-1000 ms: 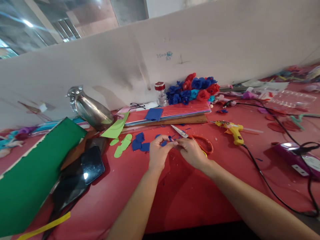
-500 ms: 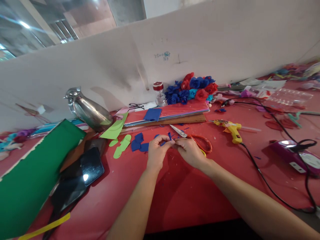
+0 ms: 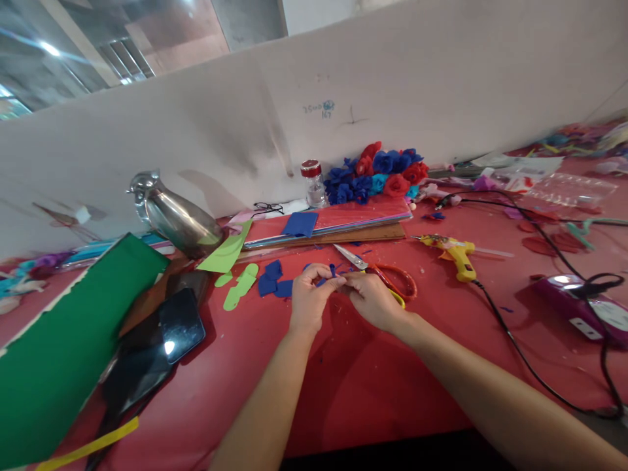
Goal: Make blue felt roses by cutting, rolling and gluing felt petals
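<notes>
Both hands are working near the middle of the red surface (image 3: 373,386), well in from its front edge. The left hand (image 3: 309,297) is gripping a small blue piece (image 3: 333,270) between thumb and fingers, with part of the piece projecting above the fingertips. The right hand (image 3: 373,297) is meeting it from the other side, its fingers curling inward and pinching at the same piece; the exact contact is being hidden by the fingers.

Scissors (image 3: 350,257) are lying just beyond the right hand, blade pointing toward the rear left corner, the handles being partly covered by that hand. Blue cut pieces (image 3: 267,286) are lying just to the left of the left hand, and light-green cut pieces (image 3: 240,288) are lying beside them, farther toward the left edge. A flat stack of sheets (image 3: 353,222) is resting toward the rear edge, carrying a blue square (image 3: 300,224). Behind the stack, red and blue flowers (image 3: 377,176) are standing bunched near the rear edge, next to a red-lidded jar (image 3: 314,185). A yellow glue gun (image 3: 461,260) is lying toward the right edge, and a dark phone (image 3: 181,325) is lying toward the left.
</notes>
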`<state>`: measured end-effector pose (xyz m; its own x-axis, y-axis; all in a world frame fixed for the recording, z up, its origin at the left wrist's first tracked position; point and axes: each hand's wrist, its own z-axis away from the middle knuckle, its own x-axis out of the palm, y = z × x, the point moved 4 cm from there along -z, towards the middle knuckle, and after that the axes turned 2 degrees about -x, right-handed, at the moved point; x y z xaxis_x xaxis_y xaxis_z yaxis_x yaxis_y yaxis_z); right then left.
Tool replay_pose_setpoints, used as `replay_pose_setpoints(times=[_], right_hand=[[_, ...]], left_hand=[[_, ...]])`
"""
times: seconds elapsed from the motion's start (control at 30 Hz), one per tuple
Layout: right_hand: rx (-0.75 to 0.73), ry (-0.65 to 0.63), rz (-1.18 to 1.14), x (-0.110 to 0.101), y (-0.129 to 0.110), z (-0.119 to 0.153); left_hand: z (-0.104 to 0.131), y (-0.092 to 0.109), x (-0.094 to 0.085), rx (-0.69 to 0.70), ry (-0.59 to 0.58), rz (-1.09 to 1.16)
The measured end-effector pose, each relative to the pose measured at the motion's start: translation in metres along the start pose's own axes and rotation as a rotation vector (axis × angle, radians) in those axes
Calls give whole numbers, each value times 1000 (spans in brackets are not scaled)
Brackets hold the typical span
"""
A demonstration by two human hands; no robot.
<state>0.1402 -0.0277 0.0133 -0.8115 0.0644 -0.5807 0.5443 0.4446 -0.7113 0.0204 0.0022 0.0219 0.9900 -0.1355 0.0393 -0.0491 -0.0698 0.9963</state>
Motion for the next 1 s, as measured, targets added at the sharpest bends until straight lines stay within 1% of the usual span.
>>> replay_pose_setpoints(times=[0.13, 0.23, 0.43, 0.53, 0.67, 0.73, 0.9, 1.0], right_hand=[[22, 11, 34, -2, 1, 0], [24, 28, 35, -3, 1, -1], [8, -13, 28, 0, -1, -1], [-3, -8, 41, 0, -1, 0], [-3, 8, 91, 1, 1, 0], [-6, 11, 86, 1, 1, 0], [33, 36, 63, -4, 1, -1], [50, 57, 79, -5, 3, 0]], left_hand=[[0, 0, 3, -24, -64, 32], [0, 1, 3, -6, -85, 13], [-1, -2, 1, 8, -10, -23], [1, -1, 1, 19, 8, -54], [3, 4, 2, 74, 29, -135], [3, 6, 1, 85, 32, -139], [1, 4, 2, 17, -31, -54], [1, 2, 3, -33, -50, -8]])
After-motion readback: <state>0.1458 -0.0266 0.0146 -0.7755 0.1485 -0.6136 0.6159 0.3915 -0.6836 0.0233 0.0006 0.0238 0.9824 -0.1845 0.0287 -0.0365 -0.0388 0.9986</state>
